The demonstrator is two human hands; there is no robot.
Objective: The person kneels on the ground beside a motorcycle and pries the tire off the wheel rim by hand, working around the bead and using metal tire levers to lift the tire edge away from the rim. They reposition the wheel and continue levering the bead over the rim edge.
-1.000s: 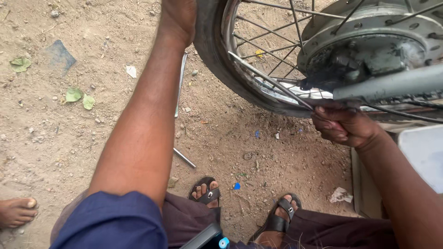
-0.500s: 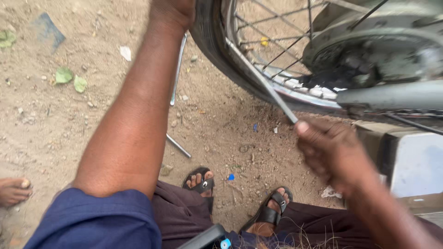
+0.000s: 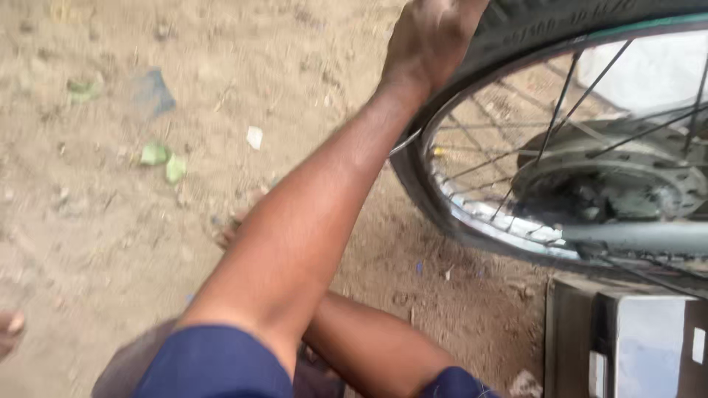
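Observation:
My left hand [image 3: 431, 37] is closed over the black tyre [image 3: 538, 22] of a spoked motorcycle wheel at the top of the view. The chrome rim [image 3: 450, 217], the spokes and the grey hub [image 3: 612, 184] lie to the right of my forearm. A thin silver metal bar [image 3: 405, 141] pokes out between my forearm and the rim. My right arm crosses under the left one. Only blurred fingers of my right hand [image 3: 227, 234] show, low over the dirt to the left, and their grip is hidden.
A grey frame tube [image 3: 641, 236] runs across the lower wheel. A dark box with a pale panel [image 3: 627, 339] stands at bottom right. On the sandy ground lie green leaves [image 3: 166, 158], a blue scrap [image 3: 151, 92] and a white scrap [image 3: 254, 136]. Another person's toe [image 3: 9, 324] shows at the left edge.
My right hand has left the wheel's underside and swung left beneath my left forearm toward the ground. The left hand stays on the tyre. The view has moved closer and upward.

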